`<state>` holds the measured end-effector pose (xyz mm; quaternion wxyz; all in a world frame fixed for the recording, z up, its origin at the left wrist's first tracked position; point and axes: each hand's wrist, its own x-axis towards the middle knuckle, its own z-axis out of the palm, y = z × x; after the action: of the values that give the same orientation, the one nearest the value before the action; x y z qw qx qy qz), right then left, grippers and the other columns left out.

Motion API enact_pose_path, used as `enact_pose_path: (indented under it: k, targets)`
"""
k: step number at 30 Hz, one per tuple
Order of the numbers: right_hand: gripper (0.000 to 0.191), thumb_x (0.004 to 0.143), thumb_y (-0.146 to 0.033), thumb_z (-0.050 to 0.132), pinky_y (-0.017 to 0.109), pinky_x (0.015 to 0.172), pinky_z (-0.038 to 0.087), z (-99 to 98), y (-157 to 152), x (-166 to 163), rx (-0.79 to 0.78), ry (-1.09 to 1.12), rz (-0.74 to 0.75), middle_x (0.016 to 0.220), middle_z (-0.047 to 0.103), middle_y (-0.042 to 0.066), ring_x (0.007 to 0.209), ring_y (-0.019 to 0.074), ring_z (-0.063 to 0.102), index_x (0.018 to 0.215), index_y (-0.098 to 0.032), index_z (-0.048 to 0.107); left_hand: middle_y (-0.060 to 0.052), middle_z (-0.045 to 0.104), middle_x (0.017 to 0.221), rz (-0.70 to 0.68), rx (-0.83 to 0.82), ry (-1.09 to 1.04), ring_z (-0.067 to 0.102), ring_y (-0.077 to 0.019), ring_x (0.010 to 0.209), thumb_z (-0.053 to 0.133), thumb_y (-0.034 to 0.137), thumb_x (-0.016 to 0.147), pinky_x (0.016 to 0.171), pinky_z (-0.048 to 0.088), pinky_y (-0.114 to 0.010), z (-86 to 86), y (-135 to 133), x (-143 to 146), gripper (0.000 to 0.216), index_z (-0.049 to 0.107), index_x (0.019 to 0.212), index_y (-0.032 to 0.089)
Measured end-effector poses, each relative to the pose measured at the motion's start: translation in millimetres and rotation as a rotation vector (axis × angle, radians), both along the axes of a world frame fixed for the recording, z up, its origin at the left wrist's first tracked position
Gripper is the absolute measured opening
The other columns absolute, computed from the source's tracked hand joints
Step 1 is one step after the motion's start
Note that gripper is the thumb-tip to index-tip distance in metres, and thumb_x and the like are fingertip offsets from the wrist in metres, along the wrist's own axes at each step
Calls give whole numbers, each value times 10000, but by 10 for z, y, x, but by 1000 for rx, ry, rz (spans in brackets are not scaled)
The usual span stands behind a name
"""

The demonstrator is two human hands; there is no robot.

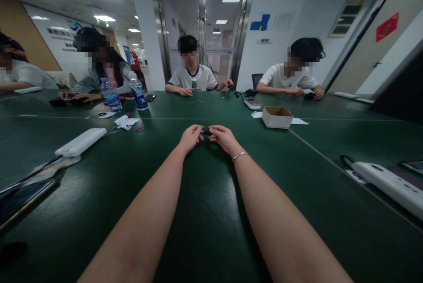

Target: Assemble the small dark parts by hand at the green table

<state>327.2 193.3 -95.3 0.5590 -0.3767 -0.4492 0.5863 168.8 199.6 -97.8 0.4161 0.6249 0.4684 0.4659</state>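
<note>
Out over the green table (205,195), both my arms stretch forward and my hands come close together. A small black object (205,132) spans the gap between them; it is too small to name its kind. The fingers of my left hand (191,139) are closed on its left end, where something paler shows. Its right end sits in the pinched fingertips of my right hand (225,138), which has a silver bracelet (241,155) at the wrist.
An open cardboard box (276,120) stands beyond my right hand. White power strips (81,143) lie on both sides, and a phone (24,199) is at the left. Two bottles (138,93) stand farther back. Several people sit around the table.
</note>
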Motion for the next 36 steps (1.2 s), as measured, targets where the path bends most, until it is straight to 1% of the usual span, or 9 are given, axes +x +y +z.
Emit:
enact_pose_path:
  k: [3,8,10,14,20,22,25,32,36]
  targets:
    - [108,751,-83,725,163,495,515,6,-7,0,-4,1,5,671,657,17,522,85,609,828,-131,665,9,594,655,0,30,15,482,-85,515,537,230,805,503,362,-193,-19,14,-5,283,595,1073,157]
    - [98,757,-61,699,163,492,518,27,-19,2,-7,-17,34,684,665,20,512,84,607,823,-130,677,34,500,551,28,8,-1,425,-90,465,490,264,814,483,337,-207,-14,21,-12,272,618,1024,149]
    - [95,754,-62,703,159,486,515,30,-21,1,-5,-27,39,679,665,24,510,84,604,819,-128,681,34,509,581,42,8,-9,425,-88,474,509,226,778,488,340,-207,-5,20,-14,289,619,1036,158]
    - [94,753,-58,701,162,500,522,33,-22,-3,-13,-16,20,653,657,19,525,89,611,806,-132,679,18,505,569,20,-23,-21,417,-92,466,436,282,843,466,323,-205,12,12,-11,295,620,1023,139]
    - [106,763,-38,673,168,512,530,36,-32,-5,-11,-3,10,652,657,16,532,91,618,811,-132,671,4,540,654,37,-45,-22,449,-87,495,461,236,829,449,322,-193,18,0,-5,292,606,1067,148]
    - [108,747,-48,696,166,510,528,32,-28,-4,-9,-2,14,648,653,13,533,91,618,808,-132,668,11,518,617,14,-44,-14,433,-85,483,440,261,856,459,329,-193,16,2,-3,291,605,1061,137]
    - [130,720,-70,728,166,511,527,21,-16,1,-7,-2,21,648,648,9,537,91,617,814,-134,667,18,517,645,27,-13,-6,440,-79,512,487,192,811,486,346,-185,19,1,3,285,601,1068,144]
    - [213,675,-24,694,161,556,532,23,-21,28,25,-15,86,680,635,-18,564,79,615,834,-155,644,29,498,639,17,-9,-4,428,-73,505,477,155,807,485,348,-184,55,-29,-1,283,593,1066,146]
    - [149,767,-128,688,179,554,537,59,-30,7,3,-38,105,668,626,-8,563,94,623,887,-167,608,34,497,620,10,-11,-25,440,-77,502,477,139,797,468,336,-182,56,-32,-3,303,575,1084,144]
